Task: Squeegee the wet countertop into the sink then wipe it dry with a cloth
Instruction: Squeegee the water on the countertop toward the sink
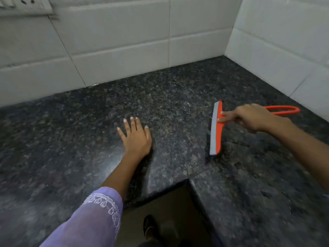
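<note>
Head view: right hand [249,118] fingers clamp orange squeegee [216,129], grey blade seemingly touching countertop [178,104]; left hand [136,138] splayed flat.

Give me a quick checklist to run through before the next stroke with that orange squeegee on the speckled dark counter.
1. Right hand gripping the orange plastic squeegee with a grey rubber blade: ok, fingers pressed near the head.
2. Blade down on the dark speckled granite countertop: ok, it appears to touch.
3. Left hand out of the blade's way: ok, flat on the stone, apart from the blade.
4. Sink located: cannot tell, none in view.
5. Drying cloth ready: cannot tell, none in view.
6. Water left to push: cannot tell, only faint droplets show near the blade.
</note>
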